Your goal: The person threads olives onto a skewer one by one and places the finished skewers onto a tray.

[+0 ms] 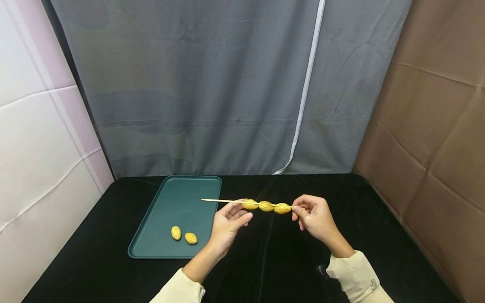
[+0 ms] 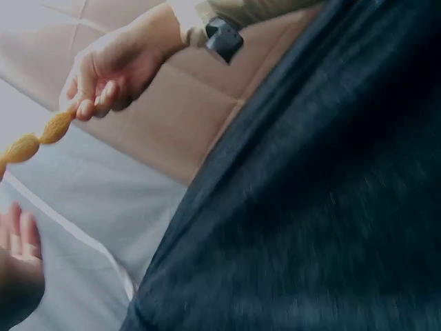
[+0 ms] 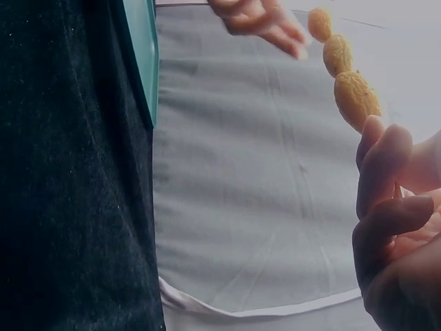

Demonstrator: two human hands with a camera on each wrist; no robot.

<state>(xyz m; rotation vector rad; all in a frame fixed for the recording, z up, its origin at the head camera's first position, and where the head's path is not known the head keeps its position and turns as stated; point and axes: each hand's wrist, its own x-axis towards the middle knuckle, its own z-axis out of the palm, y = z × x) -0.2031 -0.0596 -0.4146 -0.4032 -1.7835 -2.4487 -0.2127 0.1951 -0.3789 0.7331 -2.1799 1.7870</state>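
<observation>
My right hand (image 1: pixel 315 216) pinches the blunt end of a thin wooden skewer (image 1: pixel 221 200) between thumb and fingers. Three yellow, wrinkled oval fruits (image 1: pixel 266 206) are threaded in a row on it, close to that hand. The skewer lies nearly level in the air, its bare pointed end reaching left over the tray. Beside the leftmost threaded fruit is my left hand (image 1: pixel 226 227), fingers loosely extended and thumb apart; in the left wrist view its fingers (image 2: pixel 27 238) curl round nothing. Whether its fingertips touch the skewer is unclear.
A green tray (image 1: pixel 185 198) lies on the left of the black-covered table (image 1: pixel 295 269). Two loose yellow fruits, one left (image 1: pixel 176 232) and one right (image 1: pixel 191 238), rest near its front edge. Grey curtain (image 1: pixel 212 92) hangs behind; brown cloth (image 1: pixel 428 139) bounds the right side.
</observation>
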